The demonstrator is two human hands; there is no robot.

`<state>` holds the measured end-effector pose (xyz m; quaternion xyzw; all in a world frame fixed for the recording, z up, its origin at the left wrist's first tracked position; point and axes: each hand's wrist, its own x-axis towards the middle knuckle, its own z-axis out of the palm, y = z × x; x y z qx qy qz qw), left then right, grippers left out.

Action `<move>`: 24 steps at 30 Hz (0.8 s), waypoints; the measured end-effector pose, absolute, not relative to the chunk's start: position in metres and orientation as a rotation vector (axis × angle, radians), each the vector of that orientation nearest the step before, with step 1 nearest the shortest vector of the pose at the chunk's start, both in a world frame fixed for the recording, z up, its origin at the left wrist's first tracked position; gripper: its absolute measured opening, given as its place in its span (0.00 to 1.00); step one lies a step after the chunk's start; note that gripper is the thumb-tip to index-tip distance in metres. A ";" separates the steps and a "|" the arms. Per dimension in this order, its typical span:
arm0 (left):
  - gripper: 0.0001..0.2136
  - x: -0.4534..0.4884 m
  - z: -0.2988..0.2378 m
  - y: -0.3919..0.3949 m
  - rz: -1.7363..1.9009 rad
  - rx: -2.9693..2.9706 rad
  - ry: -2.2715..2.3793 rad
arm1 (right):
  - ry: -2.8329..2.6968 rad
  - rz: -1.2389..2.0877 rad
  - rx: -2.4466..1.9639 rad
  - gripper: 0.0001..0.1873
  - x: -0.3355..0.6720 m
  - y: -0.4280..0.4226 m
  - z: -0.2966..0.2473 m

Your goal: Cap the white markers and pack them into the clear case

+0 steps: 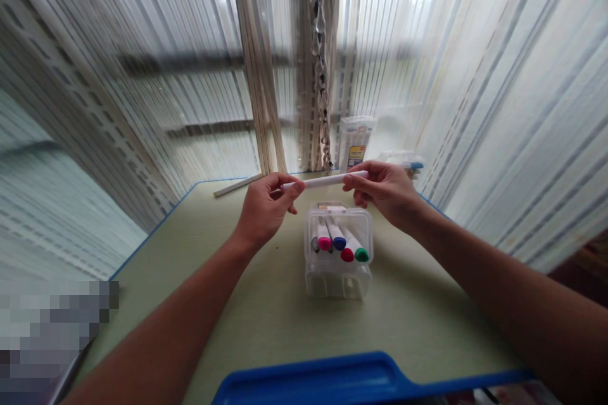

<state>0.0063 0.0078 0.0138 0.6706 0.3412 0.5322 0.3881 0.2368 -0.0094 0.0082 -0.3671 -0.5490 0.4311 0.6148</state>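
A white marker [325,181] is stretched level between my two hands above the table. My left hand [269,204] pinches its left end between thumb and fingers. The right end is gripped the same way by my right hand [384,193]. Just below the hands stands a clear plastic box [338,285]. Several white markers lie in its upper part, among them one with a pink cap [324,243], one blue [339,243], one red [347,255] and one green [361,254].
A thin white stick [237,185] lies on the pale green table [266,310] at the back left. Behind my right hand stand an upright clear case [356,139] and another clear container [403,158]. String curtains [190,95] hang behind the table. A blue tray edge [313,380] is nearest me.
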 end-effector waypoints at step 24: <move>0.13 0.005 0.014 0.010 1.349 1.407 0.754 | -1.093 1.191 -0.841 0.10 0.240 -0.010 0.016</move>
